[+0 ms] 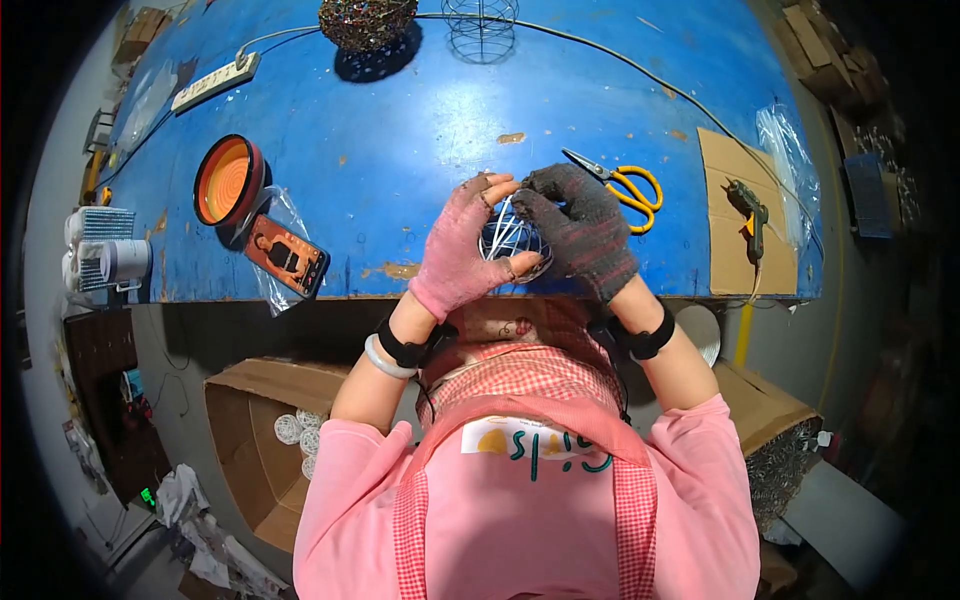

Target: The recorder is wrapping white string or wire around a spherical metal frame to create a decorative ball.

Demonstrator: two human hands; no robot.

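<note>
My left hand (462, 248), in a pink glove with bare fingertips, curls around the left side of a small wire ball (516, 240). White strands (502, 226) run across the ball's wire frame. My right hand (588, 232), in a dark striped glove, closes over the ball's upper right, its thumb and fingers bent near the strands. The palms hide part of the ball. Just beyond my right hand lie scissors (636, 195) with yellow handles, blades slightly apart.
On the blue table (400, 130) stand an orange bowl (228, 180), a phone (287, 256) and a power strip (215, 82). A dark beaded ball (367, 20) and a wire frame (481, 28) sit far back. At right, a glue gun (748, 213) rests on cardboard (722, 255). Below, a carton (240, 450) holds white balls (288, 429).
</note>
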